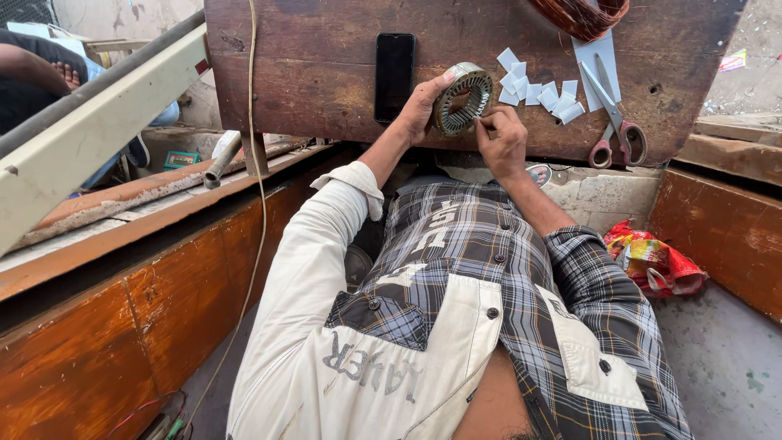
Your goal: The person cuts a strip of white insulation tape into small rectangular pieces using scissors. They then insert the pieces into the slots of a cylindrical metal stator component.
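My left hand [421, 106] grips a round metal motor stator ring [462, 99] with slotted inner teeth, holding it tilted on the edge of a dark wooden board [326, 73]. My right hand [503, 140] pinches a small white paper slip against the ring's lower right rim. Several cut white paper slips [538, 88] lie on the board just right of the ring. Scissors with red handles [609, 122] rest beyond them, blades pointing up the board.
A black phone [394, 75] lies face down on the board left of the ring. A coil of copper wire [582, 16] sits at the top. A red plastic bag [656, 262] lies on the floor at right. Another person's foot [65, 75] shows at far left behind a beam.
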